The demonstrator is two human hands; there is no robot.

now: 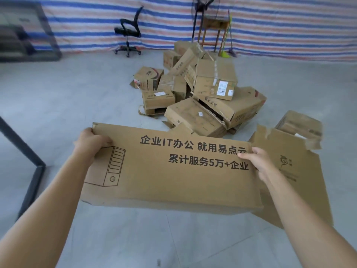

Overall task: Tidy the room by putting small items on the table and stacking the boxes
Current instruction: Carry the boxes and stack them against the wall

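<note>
Head view: the grey floor [77,93] runs to a striped tarp wall [289,26] far off. Mid-floor lies the heap of boxes [202,89] — jumbled, tilted, some crushed open. Near, held off the floor in front of the heap, is the printed box [170,171], with a torn flap [289,171] trailing at its right.

The left hand [90,142] grips its top-left corner and the right hand [257,161] clamps its right edge, both curled round the card.

In my judgement the soft, torn box may buckle or slip, and set on that leaning heap it could send the top boxes sliding.

The fingers behind the card are hidden, the dark table frame [21,151] at left is cut off, and no small items can be made out.
</note>
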